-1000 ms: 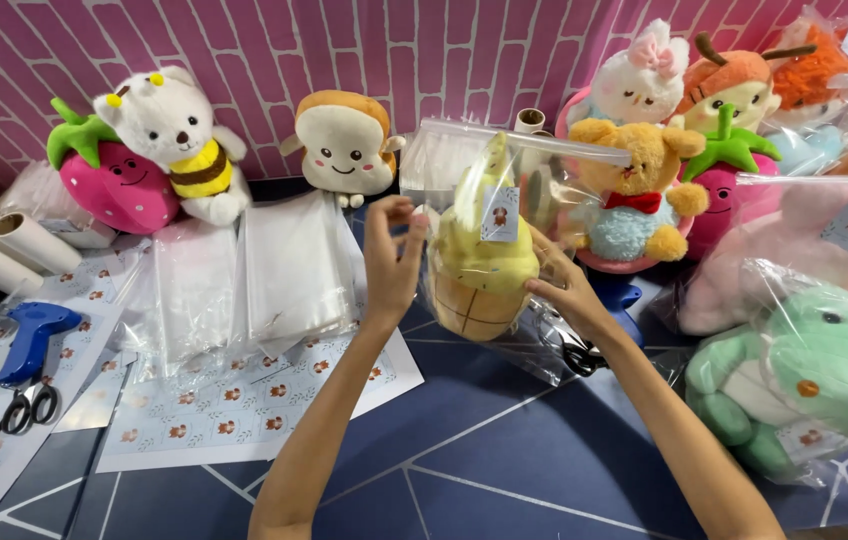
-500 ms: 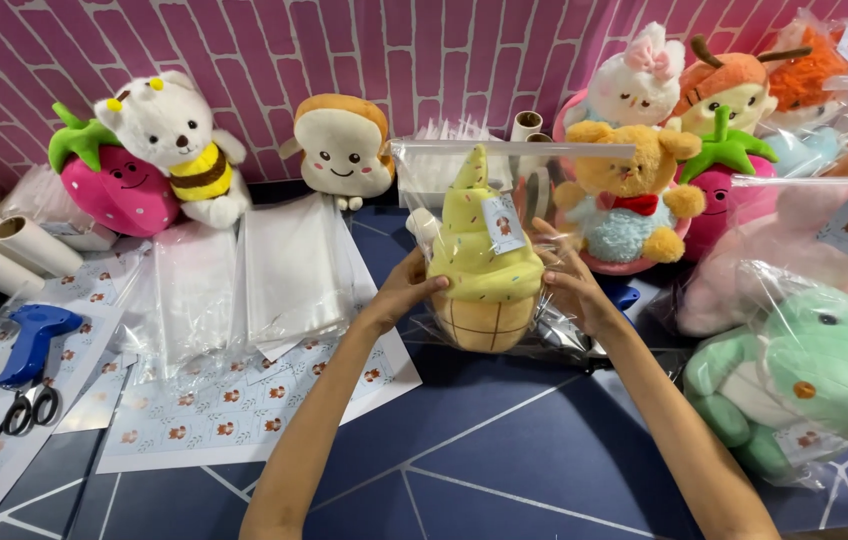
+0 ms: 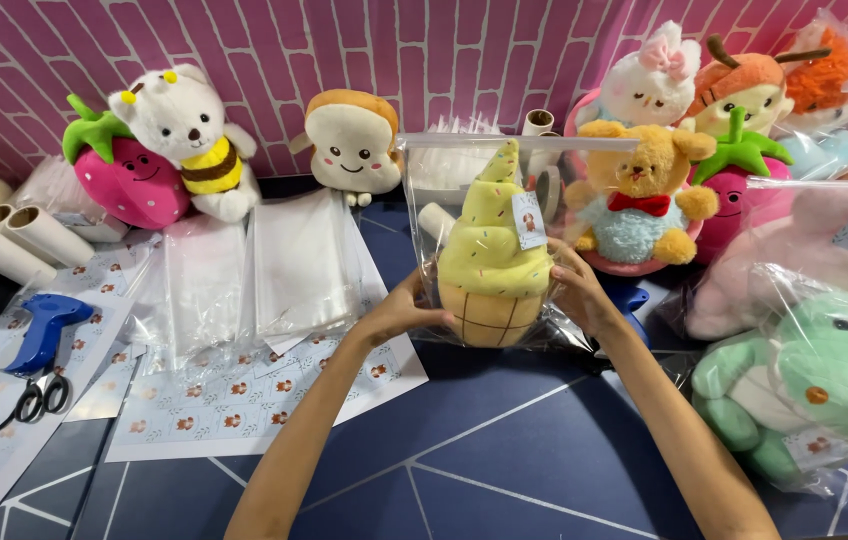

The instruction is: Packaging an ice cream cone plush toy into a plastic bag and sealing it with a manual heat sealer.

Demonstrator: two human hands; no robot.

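A yellow-green ice cream cone plush (image 3: pixel 492 262) with a small paper tag stands upright inside a clear plastic bag (image 3: pixel 424 215). My left hand (image 3: pixel 402 312) grips the bag's lower left side. My right hand (image 3: pixel 579 292) grips its lower right side. Both hands hold the bagged plush just above the dark blue table (image 3: pixel 504 450). The bag's open top edge reaches above the plush's tip.
A stack of clear bags (image 3: pixel 254 265) and patterned sticker sheets (image 3: pixel 234 400) lie to the left, with a blue tagging gun (image 3: pixel 42 330), scissors (image 3: pixel 39 398) and paper rolls (image 3: pixel 19 240). Plush toys line the pink brick wall; a bagged green frog plush (image 3: pixel 824 375) sits right.
The plush has sunk deeper into the bag and the bag now stands upright. My hands have slid down from its sides to its lower corners.
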